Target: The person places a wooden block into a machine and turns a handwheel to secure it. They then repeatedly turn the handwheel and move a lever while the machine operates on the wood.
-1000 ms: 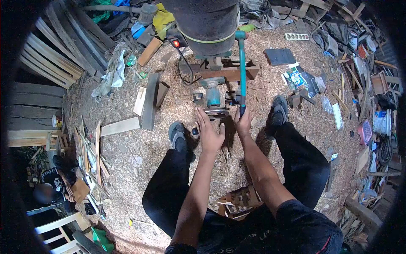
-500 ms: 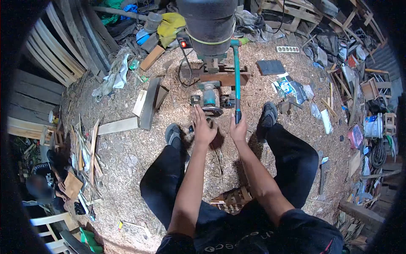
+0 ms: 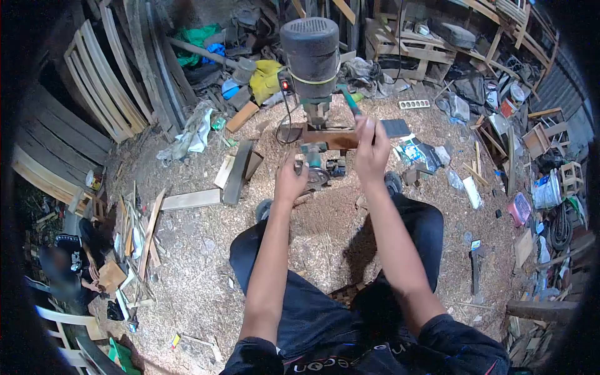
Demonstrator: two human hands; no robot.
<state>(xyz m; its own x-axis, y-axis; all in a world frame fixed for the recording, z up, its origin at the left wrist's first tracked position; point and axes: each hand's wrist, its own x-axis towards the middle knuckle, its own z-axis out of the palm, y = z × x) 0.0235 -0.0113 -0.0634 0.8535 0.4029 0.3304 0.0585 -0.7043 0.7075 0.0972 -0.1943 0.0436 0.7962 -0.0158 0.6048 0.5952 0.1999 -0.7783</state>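
Note:
In front of me stands a dark-topped mortising or drilling machine with a motor housing, tilted in my view. My right hand is wrapped round the end of its long green lever. Lower down, my left hand is at the left side of a round black handwheel on the green clamp, with fingers extended and apart; whether they touch the wheel is hard to see. A reddish-brown wood block lies across the machine below the head.
Wood shavings cover the floor. Planks lie to the left, and curved slats lean farther back. A dark flat block and plastic packaging lie to the right. Another person sits at far left, holding a board.
The lever has swung toward me, with its end now higher in view; my right hand has moved up and right with it. My left hand has shifted slightly left, and my view has tilted up.

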